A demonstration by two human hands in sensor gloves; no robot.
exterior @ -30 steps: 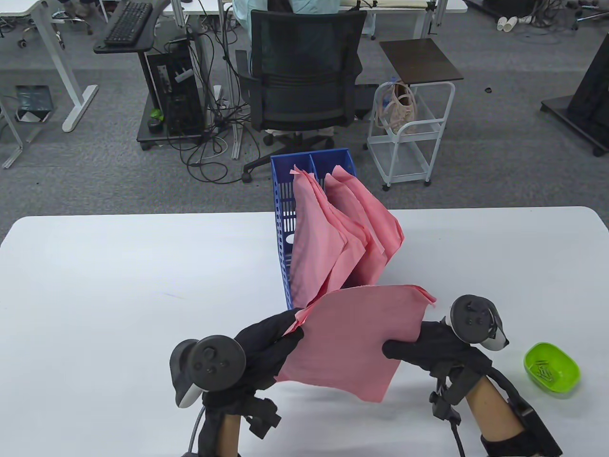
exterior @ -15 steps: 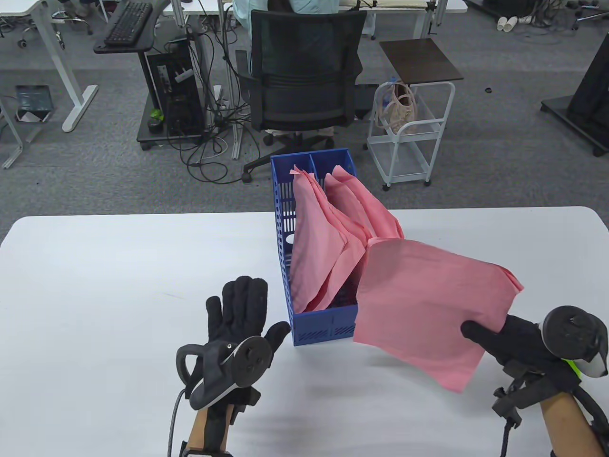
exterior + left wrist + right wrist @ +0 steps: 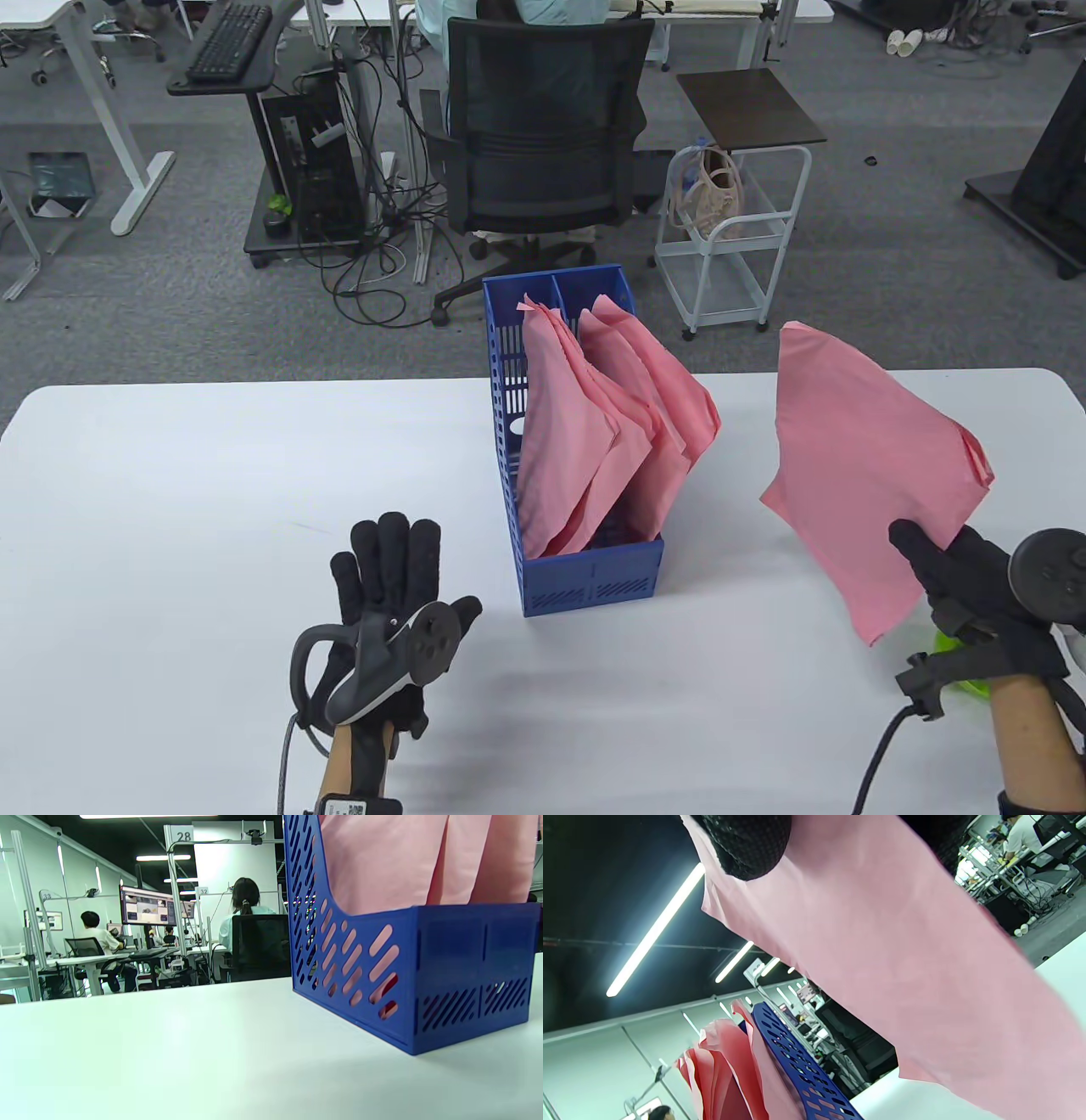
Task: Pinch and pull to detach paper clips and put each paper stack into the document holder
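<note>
My right hand (image 3: 959, 564) pinches a pink paper stack (image 3: 865, 463) by its lower edge and holds it raised in the air, to the right of the blue document holder (image 3: 594, 581). In the right wrist view a fingertip (image 3: 746, 844) presses on the stack (image 3: 891, 942). Several pink stacks (image 3: 594, 424) lean inside the holder. My left hand (image 3: 386, 564) lies flat on the table left of the holder's front, fingers straight, holding nothing. The left wrist view shows the holder (image 3: 445, 955) close by with pink paper (image 3: 390, 857) in it.
A green bowl (image 3: 963, 675) with detached clips is mostly hidden under my right wrist. The white table (image 3: 212, 492) ends just behind the holder's middle. A black office chair (image 3: 543, 153) and a white cart (image 3: 730, 238) stand on the floor beyond.
My left hand let go of the pink stack and settled flat on the table. My right hand swung the stack to the right and lifted it upright.
</note>
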